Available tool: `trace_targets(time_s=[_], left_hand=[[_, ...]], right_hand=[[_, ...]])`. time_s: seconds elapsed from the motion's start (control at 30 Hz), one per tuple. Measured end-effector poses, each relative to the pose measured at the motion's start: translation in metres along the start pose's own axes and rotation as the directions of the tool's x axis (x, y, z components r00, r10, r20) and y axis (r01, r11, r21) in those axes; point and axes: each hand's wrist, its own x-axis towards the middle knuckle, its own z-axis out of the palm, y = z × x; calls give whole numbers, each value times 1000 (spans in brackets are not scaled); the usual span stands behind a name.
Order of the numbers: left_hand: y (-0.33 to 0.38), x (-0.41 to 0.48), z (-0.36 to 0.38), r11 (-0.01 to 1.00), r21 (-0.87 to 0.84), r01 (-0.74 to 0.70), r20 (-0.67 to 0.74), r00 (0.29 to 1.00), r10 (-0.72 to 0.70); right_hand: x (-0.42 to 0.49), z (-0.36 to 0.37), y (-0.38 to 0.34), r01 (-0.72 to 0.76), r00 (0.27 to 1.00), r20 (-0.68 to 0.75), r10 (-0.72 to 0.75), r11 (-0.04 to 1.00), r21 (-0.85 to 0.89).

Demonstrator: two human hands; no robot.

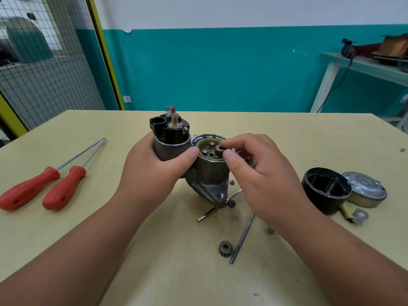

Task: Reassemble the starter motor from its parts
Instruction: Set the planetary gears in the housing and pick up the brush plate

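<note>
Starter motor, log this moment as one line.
left hand: grips solenoid | right hand: pinches small gear in housing | spare gear: on table

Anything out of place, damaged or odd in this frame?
Nothing looks damaged or spilled. Only mid-assembly scatter: a loose gear and long bolts lie on the table below the right hand, which pinches a second gear in the housing.
</note>
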Motion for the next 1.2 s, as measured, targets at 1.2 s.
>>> trace_targets(time_s=[1.2], left_hand=[[15, -12, 0, 962, 110, -249, 92, 966, 240]], right_hand=[[1, -4, -6, 5, 999, 51, -8, 999, 43]])
